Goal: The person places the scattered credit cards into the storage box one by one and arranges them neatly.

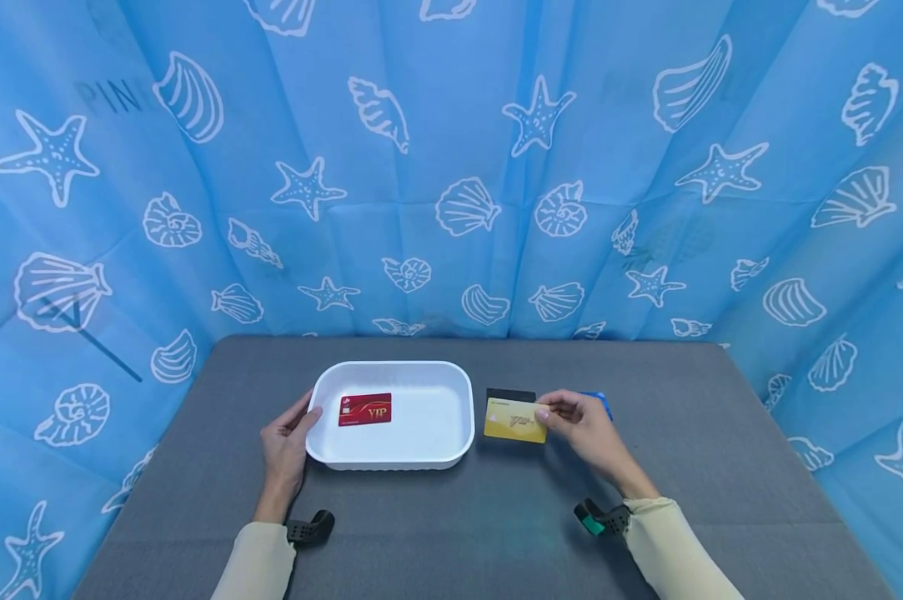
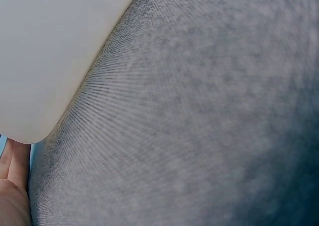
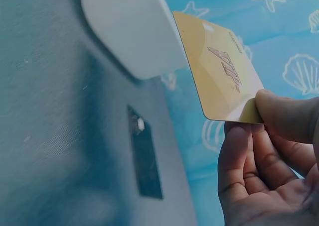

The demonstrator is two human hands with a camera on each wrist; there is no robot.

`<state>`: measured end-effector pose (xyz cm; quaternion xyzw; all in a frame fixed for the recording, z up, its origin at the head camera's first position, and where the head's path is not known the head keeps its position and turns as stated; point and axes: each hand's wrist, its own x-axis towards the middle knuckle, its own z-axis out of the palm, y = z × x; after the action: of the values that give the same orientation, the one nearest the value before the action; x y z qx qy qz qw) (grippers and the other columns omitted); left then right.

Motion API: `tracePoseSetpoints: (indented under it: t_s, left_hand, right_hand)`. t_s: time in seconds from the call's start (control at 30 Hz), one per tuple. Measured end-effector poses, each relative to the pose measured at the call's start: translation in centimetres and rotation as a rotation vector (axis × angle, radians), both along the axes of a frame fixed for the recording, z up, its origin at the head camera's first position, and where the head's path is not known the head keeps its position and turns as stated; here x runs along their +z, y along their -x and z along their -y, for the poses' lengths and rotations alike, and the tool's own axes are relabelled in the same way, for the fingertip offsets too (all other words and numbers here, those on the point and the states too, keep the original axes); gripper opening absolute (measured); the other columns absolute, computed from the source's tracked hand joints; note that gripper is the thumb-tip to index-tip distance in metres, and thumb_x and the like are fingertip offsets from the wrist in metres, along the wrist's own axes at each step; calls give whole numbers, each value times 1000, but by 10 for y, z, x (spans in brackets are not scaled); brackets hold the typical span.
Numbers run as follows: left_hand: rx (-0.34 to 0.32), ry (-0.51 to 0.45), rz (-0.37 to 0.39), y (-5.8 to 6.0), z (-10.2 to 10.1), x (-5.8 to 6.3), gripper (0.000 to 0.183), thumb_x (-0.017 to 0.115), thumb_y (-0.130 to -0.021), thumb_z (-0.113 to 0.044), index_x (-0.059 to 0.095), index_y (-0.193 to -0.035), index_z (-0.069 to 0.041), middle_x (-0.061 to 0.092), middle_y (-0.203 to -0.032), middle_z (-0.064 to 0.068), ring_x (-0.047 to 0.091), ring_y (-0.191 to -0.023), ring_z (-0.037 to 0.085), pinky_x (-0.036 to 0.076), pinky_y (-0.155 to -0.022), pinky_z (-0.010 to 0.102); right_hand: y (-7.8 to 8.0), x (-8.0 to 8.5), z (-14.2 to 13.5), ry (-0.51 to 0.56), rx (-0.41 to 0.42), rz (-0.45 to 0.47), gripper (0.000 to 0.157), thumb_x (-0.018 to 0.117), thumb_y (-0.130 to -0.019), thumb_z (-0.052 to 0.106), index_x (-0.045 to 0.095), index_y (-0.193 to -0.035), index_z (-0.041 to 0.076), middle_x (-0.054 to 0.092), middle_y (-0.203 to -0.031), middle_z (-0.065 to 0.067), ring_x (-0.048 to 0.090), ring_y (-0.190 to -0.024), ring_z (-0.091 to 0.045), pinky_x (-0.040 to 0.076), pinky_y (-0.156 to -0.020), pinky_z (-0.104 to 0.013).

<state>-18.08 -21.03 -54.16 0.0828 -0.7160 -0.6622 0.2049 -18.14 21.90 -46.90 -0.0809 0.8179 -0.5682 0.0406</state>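
My right hand [image 1: 582, 425] pinches a gold VIP card [image 1: 513, 421] by its right end, thumb on the printed face. In the right wrist view the card [image 3: 217, 69] is held up off the table, the fingers behind it. My left hand [image 1: 286, 446] grips the left rim of a white plastic tray [image 1: 428, 454], thumb over the edge and fingers along the outside. Inside the tray lies a red VIP card [image 1: 364, 410], face up. A black card [image 1: 499, 393] lies on the table, partly hidden by the gold one. Behind the right hand, a blue card [image 1: 599, 402] shows in part.
A grey cloth-covered table [image 1: 436, 533] carries everything. Along its back edge hangs a blue curtain [image 1: 436, 167] with white shells and starfish. Both wrists wear black straps with devices [image 1: 310, 528] close above the table.
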Motion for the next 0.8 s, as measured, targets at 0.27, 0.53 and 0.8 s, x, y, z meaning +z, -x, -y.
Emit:
tracePoseSetpoints:
  t_s: [0.27, 0.53, 0.8]
  left_hand:
    - [-12, 4, -1, -1, 0, 1, 38, 68, -97, -7, 64, -133, 3, 63, -133, 24, 64, -97, -6, 54, -79, 13]
    - [-14, 1, 14, 0, 1, 0, 39, 68, -98, -10, 63, -135, 0, 63, -135, 19, 65, -102, -5, 53, -82, 14]
    - [-20, -11, 22, 1, 1, -1, 39, 68, -99, -13, 63, -136, -1, 63, -136, 17, 65, -103, -5, 53, -84, 14]
  right_hand:
    - [13, 16, 21, 8, 16, -20, 19, 66, -100, 12, 69, -111, -4, 70, -103, -16, 68, -92, -25, 58, -82, -42]
    - [29, 29, 54, 45, 35, -10, 17, 65, -100, 10, 69, -112, -2, 71, -107, -16, 68, -97, -26, 56, -90, -51]
    - [43, 32, 82, 46, 57, -8, 16, 64, -101, 9, 70, -110, -2, 72, -106, -15, 68, -94, -23, 57, -87, -50]
